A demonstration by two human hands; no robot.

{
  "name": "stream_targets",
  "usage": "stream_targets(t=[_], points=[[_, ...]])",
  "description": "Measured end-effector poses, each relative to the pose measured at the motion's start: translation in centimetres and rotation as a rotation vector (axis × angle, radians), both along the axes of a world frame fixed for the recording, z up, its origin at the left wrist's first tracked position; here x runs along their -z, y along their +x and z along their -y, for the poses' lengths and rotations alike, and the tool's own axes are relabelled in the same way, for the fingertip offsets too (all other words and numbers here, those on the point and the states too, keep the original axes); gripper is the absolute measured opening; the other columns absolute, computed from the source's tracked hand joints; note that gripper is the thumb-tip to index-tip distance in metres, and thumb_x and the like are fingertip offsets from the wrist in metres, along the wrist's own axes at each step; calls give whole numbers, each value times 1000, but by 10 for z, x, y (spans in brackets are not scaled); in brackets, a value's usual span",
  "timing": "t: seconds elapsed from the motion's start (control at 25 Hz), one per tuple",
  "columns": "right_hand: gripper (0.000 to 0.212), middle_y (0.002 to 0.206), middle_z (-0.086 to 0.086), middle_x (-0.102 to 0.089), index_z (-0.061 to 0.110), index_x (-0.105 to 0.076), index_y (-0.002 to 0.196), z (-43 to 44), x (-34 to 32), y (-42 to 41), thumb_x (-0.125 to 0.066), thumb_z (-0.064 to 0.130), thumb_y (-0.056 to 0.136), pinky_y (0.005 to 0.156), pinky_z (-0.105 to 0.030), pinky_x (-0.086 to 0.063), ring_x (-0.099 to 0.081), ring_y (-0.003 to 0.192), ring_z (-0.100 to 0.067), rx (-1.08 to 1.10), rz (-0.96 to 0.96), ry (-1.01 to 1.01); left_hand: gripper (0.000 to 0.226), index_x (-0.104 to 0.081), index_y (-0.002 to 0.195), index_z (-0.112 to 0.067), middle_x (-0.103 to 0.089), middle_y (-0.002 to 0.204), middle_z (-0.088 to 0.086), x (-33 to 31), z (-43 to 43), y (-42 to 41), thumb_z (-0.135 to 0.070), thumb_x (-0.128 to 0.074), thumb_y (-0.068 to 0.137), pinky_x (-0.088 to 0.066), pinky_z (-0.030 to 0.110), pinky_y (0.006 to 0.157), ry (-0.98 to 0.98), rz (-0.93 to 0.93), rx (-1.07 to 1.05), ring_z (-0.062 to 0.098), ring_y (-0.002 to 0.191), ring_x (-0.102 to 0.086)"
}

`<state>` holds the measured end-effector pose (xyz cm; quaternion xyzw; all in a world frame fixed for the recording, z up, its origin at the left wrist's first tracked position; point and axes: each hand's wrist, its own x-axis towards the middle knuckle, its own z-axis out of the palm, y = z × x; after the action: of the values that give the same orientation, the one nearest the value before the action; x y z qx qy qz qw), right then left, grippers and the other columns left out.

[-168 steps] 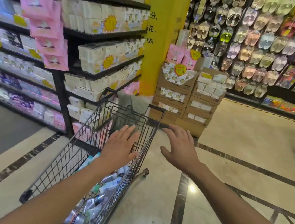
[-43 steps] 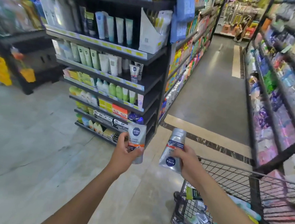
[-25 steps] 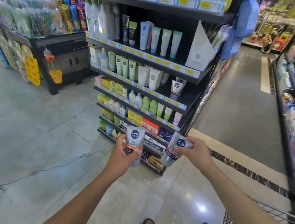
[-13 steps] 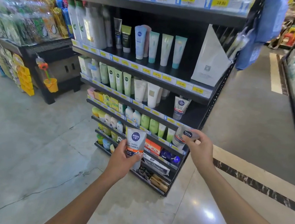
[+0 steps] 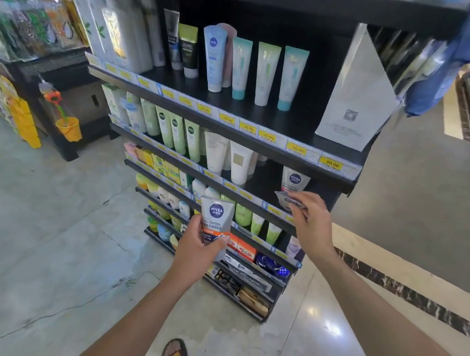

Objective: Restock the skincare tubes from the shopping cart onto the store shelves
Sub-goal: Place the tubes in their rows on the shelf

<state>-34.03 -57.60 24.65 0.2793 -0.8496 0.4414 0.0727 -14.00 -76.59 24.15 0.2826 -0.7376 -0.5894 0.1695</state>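
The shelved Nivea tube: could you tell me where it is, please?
Head view, right of centre: the tube stands on the shelf, just above the right hand.

A black shelf (image 5: 293, 121) bears upright teal-capped tubes (image 5: 266, 73) and a white cardboard display (image 5: 356, 104). The lower shelf (image 5: 265, 185) holds green tubes (image 5: 174, 133), white tubes (image 5: 239, 163) and one Nivea Men tube (image 5: 294, 180).

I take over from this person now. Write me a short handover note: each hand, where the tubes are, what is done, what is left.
Left hand grips a grey Nivea Men tube with orange band, upright.
Right hand pinches a second grey tube at the front edge of the black shelf, in front of a matching standing tube.
Done: neither held tube is shelved yet.
Left: stand both beside the standing one; the cart is out of view.
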Motion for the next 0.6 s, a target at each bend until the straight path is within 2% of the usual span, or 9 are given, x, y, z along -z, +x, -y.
stream_targets(t=[0.12, 0.28, 0.44, 0.6], points=[[28, 120, 16, -55, 25, -69, 124, 8, 10, -10, -61, 12, 100, 102, -31, -50, -54, 115, -6, 1, 24, -32, 46, -54, 115, -44, -70, 110, -16, 4, 7, -10, -23, -83, 86, -54, 18, 78, -16, 15, 4, -5, 95, -68], [25, 114, 13, -55, 24, -66, 124, 21, 9, -17, -62, 16, 100, 94, -26, -53, -56, 97, 0, 64, 150, -16, 43, -53, 109, -47, -70, 108, -17, 6, 21, -23, -26, -82, 86, -54, 19, 78, -32, 35, 3, -5, 93, -69], [28, 109, 17, -61, 31, -61, 125, 29, 11, -32, -66, 25, 98, 88, -28, -56, -61, 87, 4, 168, 254, -35, 41, -54, 114, -40, -70, 106, -17, 6, 31, -31, -29, -82, 87, -50, 16, 74, -55, 54, -5, -7, 91, -67], [29, 104, 8, -64, 25, -58, 120, 36, 12, -43, -71, 27, 95, 85, -29, -52, -63, 83, -9, 263, 290, -26, 39, -53, 109, -44, -68, 105, -17, 9, 35, -34, -29, -81, 87, -48, 14, 72, -70, 66, 1, -6, 91, -66]])
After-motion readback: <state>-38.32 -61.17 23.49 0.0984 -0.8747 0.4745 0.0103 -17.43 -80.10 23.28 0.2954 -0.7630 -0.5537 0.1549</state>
